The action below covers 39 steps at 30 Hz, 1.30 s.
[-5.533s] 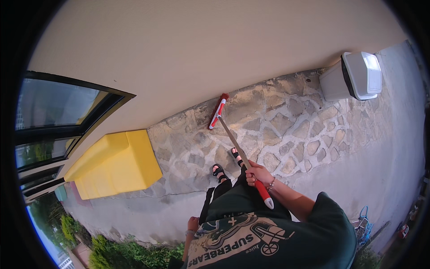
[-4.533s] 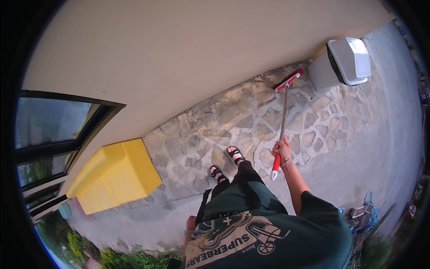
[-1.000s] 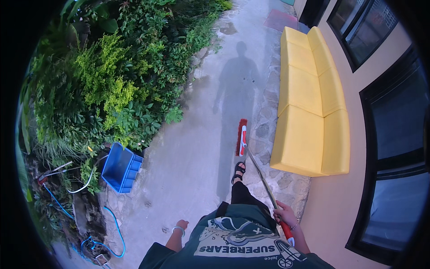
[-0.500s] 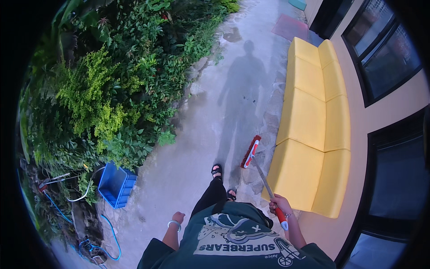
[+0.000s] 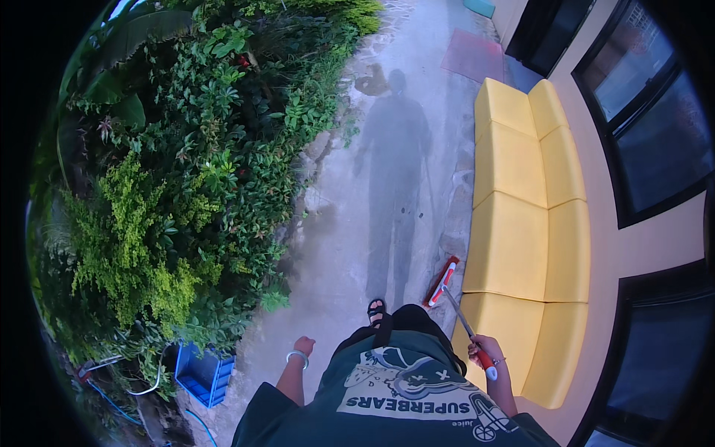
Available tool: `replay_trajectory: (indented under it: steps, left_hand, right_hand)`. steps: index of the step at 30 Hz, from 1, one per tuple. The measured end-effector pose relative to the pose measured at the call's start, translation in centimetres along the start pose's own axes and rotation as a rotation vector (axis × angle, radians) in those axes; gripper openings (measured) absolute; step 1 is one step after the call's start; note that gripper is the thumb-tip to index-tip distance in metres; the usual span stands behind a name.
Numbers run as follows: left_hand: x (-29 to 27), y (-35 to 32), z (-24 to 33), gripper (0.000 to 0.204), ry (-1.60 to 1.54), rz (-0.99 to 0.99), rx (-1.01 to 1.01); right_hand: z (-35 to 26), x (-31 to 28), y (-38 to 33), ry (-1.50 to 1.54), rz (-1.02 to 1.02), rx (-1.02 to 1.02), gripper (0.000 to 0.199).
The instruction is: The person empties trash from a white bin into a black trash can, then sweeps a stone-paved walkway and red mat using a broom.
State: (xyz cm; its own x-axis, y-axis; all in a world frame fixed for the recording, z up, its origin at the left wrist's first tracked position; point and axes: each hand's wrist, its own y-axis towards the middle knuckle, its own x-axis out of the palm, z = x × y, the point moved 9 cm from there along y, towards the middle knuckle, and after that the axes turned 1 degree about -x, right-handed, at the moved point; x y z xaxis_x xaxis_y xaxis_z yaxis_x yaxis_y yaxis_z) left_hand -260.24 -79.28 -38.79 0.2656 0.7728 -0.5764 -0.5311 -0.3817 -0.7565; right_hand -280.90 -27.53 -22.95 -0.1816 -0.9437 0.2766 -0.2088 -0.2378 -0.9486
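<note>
My right hand (image 5: 485, 349) is wrapped round the handle of a long-handled floor brush (image 5: 463, 322), close to its red and white grip end. The grey pole slants forward and left to a wide head with a red-and-white top and dark red bristles. That head is over the stone strip beside the yellow sofa (image 5: 514, 238); whether it touches the ground I cannot tell. My left hand (image 5: 304, 345), with a pale bangle at the wrist, hangs at my left side. Its fingers are curled in, and nothing shows in them.
A concrete path (image 5: 335, 276) runs ahead, with my shadow on it. Dense green bushes (image 5: 186, 201) line its left side. A blue plastic crate (image 5: 205, 375) and a blue hose (image 5: 113, 402) are at the lower left. A reddish mat (image 5: 474, 56) lies farther ahead, near a doorway.
I have walked forward along the path, so the sofa, crate and bushes sit lower in view. The brush has travelled along with my right hand, still gripped.
</note>
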Motion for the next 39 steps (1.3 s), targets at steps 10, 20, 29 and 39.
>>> replay_trajectory:
  steps: [10,20,29,39]
  left_hand:
    - [-17.5,19.4,16.8,0.026,-0.232,0.204,0.025]
    - [-24.3,27.2,22.3,0.029,0.201,-0.073,0.042]
    - [-33.9,41.1,33.1,0.025,0.333,-0.234,0.260]
    - [-52.3,64.8,50.2,0.014,-0.261,-0.129,0.023]
  right_hand:
    - [-23.6,20.5,14.0,0.071,-0.077,0.042,0.018]
    - [-50.8,36.2,31.6,0.239,-0.351,-0.117,0.009]
    - [-52.3,35.8,21.6,0.113,-0.008,-0.006,0.015]
    - [-58.3,47.4,30.3,0.828,0.062,0.247,0.016]
